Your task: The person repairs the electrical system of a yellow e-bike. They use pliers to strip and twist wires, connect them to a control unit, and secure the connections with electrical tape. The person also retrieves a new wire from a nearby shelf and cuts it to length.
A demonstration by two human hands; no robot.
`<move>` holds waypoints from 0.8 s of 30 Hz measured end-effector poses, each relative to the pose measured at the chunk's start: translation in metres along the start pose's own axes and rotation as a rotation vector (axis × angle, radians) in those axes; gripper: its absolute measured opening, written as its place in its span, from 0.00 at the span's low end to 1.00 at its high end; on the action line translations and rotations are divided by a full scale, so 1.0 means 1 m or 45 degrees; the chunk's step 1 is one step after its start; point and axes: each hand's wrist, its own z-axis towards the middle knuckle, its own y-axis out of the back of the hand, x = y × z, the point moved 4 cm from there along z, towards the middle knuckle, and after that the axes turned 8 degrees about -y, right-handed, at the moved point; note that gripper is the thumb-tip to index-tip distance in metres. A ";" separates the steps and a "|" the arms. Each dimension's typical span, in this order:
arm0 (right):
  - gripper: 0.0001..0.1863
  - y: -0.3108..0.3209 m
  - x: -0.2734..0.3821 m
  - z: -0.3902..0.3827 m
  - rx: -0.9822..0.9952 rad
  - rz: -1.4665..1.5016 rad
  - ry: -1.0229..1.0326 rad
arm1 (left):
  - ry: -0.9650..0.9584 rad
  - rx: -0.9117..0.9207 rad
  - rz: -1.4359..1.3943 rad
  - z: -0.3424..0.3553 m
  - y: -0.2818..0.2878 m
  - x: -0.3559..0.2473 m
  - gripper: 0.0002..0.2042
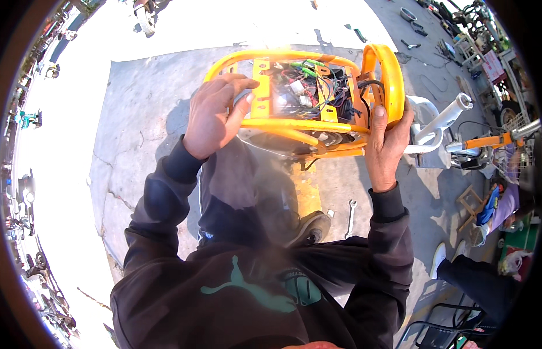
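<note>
In front of me is a yellow tubular vehicle frame (300, 124), with flat cross plates between its rails. A tangle of coloured wires and connectors (306, 87) lies inside it. My left hand (215, 113) rests over the frame's left end, fingers and thumb spread by the slotted yellow cross plate (261, 87); whether the fingertips press on it is hard to see. At the right end, my right hand (387, 139) is wrapped round the lower part of a thick yellow loop (392, 78), thumb on the near side.
A wrench (351, 218) lies on the concrete by my shoe (312, 228). White tubing (440, 125) extends right of the frame. Another person's dark-clad leg (475, 276) is at the lower right, near a wooden stool (470, 203). Tools and vehicle parts crowd the upper right.
</note>
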 end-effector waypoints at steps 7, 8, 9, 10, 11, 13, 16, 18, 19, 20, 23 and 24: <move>0.32 -0.002 -0.026 0.008 -0.252 -0.394 0.451 | -0.335 0.330 -0.134 0.064 -0.026 0.001 0.14; 0.32 -0.002 -0.028 0.007 -0.249 -0.360 0.446 | -0.401 0.475 -0.122 0.069 -0.033 0.006 0.14; 0.32 -0.004 -0.029 0.007 -0.239 -0.318 0.439 | -0.376 0.538 -0.148 0.072 -0.036 0.010 0.14; 0.32 -0.006 -0.030 0.007 -0.229 -0.277 0.432 | -0.352 0.600 -0.176 0.077 -0.039 0.010 0.14; 0.32 -0.007 -0.029 0.006 -0.227 -0.260 0.417 | -0.329 0.663 -0.204 0.082 -0.041 0.009 0.14; 0.31 -0.006 -0.027 0.007 -0.234 -0.245 0.399 | -0.347 0.571 -0.273 0.098 -0.047 0.003 0.13; 0.30 -0.003 -0.031 0.005 -0.234 -0.268 0.378 | -0.231 0.414 -0.363 0.111 -0.061 -0.003 0.11; 0.30 -0.005 -0.029 0.004 -0.246 -0.255 0.379 | -0.210 0.370 -0.363 0.114 -0.061 0.001 0.12; 0.30 -0.005 -0.031 0.004 -0.251 -0.224 0.374 | -0.199 0.348 -0.361 0.115 -0.061 0.004 0.12; 0.31 -0.005 -0.032 0.004 -0.260 -0.197 0.365 | -0.162 0.304 -0.363 0.114 -0.062 0.009 0.12; 0.31 -0.004 -0.034 0.003 -0.276 -0.194 0.365 | -0.068 0.215 -0.343 0.109 -0.063 0.022 0.13; 0.31 -0.004 -0.034 0.002 -0.280 -0.205 0.367 | -0.050 0.214 -0.322 0.107 -0.063 0.021 0.13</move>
